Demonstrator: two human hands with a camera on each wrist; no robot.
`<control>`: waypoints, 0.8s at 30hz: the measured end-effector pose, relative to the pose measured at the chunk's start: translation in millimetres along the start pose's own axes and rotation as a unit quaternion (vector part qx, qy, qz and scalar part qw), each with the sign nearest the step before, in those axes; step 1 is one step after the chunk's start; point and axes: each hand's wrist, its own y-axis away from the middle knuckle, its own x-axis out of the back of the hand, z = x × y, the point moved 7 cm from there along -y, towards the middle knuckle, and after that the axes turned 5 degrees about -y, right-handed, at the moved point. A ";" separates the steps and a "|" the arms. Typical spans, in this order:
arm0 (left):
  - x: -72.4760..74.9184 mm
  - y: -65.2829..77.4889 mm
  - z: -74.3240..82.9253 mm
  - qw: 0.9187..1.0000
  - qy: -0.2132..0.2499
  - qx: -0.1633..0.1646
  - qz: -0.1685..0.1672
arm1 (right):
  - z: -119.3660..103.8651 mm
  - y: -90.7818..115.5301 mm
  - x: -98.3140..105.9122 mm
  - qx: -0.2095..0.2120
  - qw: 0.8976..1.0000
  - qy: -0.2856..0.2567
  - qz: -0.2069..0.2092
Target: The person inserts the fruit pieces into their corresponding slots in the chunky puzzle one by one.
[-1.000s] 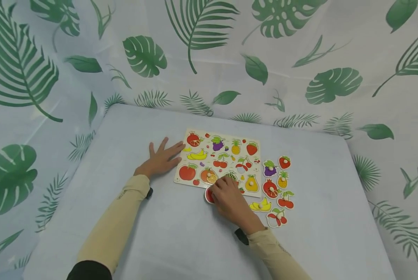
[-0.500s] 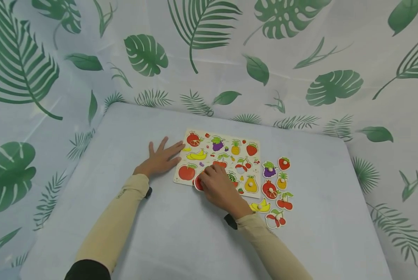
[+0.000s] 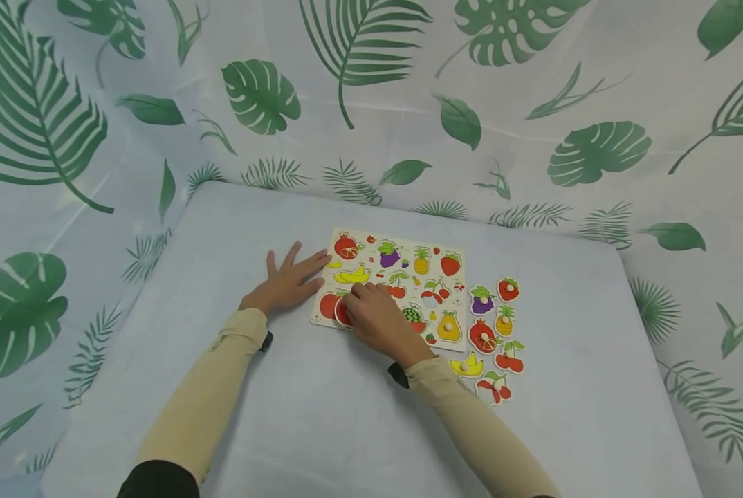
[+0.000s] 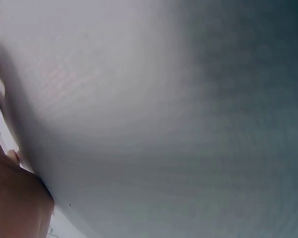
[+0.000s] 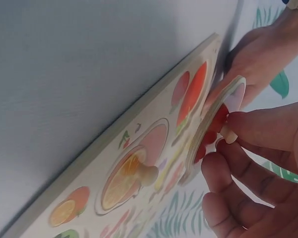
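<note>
My right hand (image 3: 380,321) pinches the small wooden knob (image 5: 229,134) of a red fruit puzzle piece (image 5: 208,133). Held tilted, the piece sits over the lower left of the fruit puzzle board (image 3: 318,319), overlapping the printed red apple (image 3: 328,305). Beside the board, my left hand (image 3: 284,282) lies with spread fingers, their tips right at its left edge. In the right wrist view, an orange piece (image 5: 120,184) with a knob sits in the board. A pear piece (image 3: 449,329) is at the board's lower right, with a watermelon (image 3: 415,319) left of it.
Right of the board lie several loose knobbed pieces: grapes (image 3: 481,302), strawberry (image 3: 508,290), pineapple (image 3: 505,322), pomegranate (image 3: 481,337), cherries (image 3: 510,360) and bananas (image 3: 468,366). A leaf-printed cloth (image 3: 359,145) hangs behind the white table (image 3: 297,415).
My right hand has carried the red piece leftward, from below the board's front edge past the orange to over the printed apple. The left hand has stayed in place.
</note>
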 end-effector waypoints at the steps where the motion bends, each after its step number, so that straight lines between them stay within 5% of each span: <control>1: -0.3 -0.4 0.0 1.000 -0.001 0.000 0.000 | 0.2 -2.1 -1.1 -0.001 1.000 0.002 -0.004; 24: 1.0 -0.3 -0.9 1.000 0.012 -0.010 0.005 | -0.1 -47.6 -23.2 0.012 0.996 -0.006 -0.087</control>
